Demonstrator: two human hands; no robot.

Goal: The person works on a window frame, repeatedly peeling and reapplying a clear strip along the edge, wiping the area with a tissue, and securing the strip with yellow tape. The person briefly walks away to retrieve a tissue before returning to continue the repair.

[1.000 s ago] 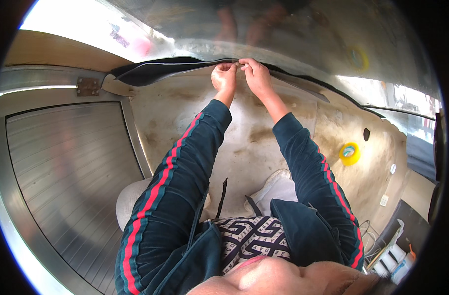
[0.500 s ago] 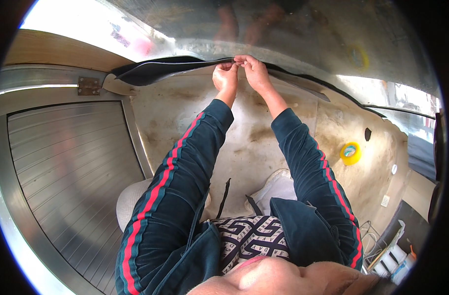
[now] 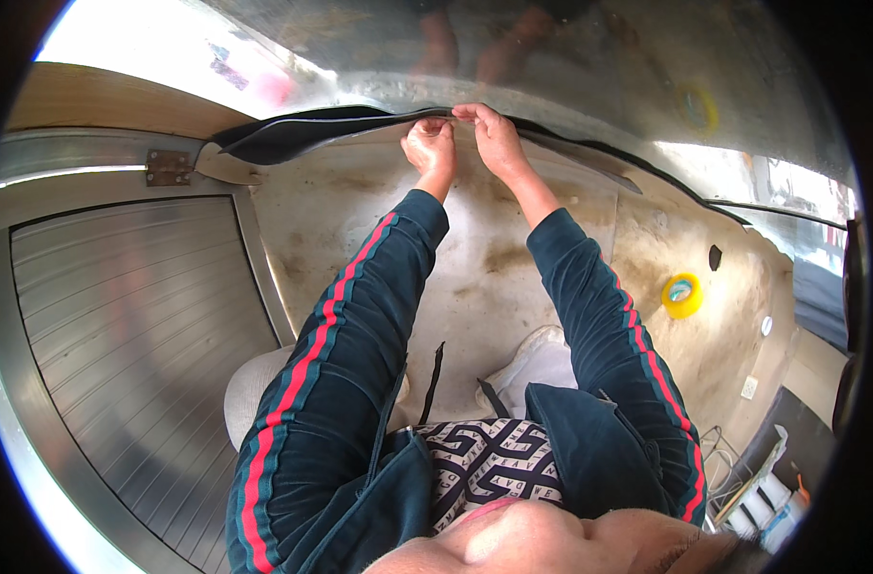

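Note:
A thin, dark, flexible sheet (image 3: 307, 141) runs along the lower edge of a shiny metal panel (image 3: 589, 72), with its left end sagging in a loose fold. My left hand (image 3: 431, 148) is closed at the sheet's near edge, thumb and fingers pinched together on it. Just to its right, my right hand (image 3: 495, 142) pinches the same sheet, its fingers bent over the upper edge. A small gap separates the two hands. The fingertips of both are partly hidden.
A yellow tape roll (image 3: 682, 296) lies on the stained pale surface (image 3: 513, 239) to the right, near a small black scrap (image 3: 715, 257). A ribbed metal door panel (image 3: 140, 354) with a hinge (image 3: 169, 167) stands at left. Cables and white items (image 3: 757, 507) sit at lower right.
My left hand has shifted slightly left and nearer, opening a gap from the right hand. The right hand has hardly moved.

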